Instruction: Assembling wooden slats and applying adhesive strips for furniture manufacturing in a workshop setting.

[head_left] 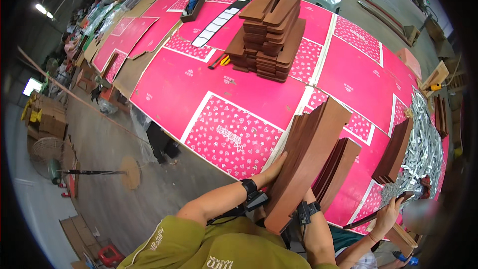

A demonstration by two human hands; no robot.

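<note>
A thick stack of curved reddish-brown boards (308,154) leans up in front of me, held between both hands. My left hand (275,168) presses on its left side, with the fingers partly hidden by the boards. On the other side my right hand (309,197) is against the stack, mostly covered by it. A smaller bundle of brown boards (340,172) stands just right of it. Farther back on the pink-covered table (169,94) rises a tall pile of brown boards (271,35), with a yellow-handled tool (225,61) at its left foot.
Shiny metal strips (420,144) are heaped at the right, beside another board bundle (396,152). A co-worker's hand (387,215) holds a dark brown slat at the lower right. A black-and-white strip (226,17) and a dark box (193,10) lie at the far side.
</note>
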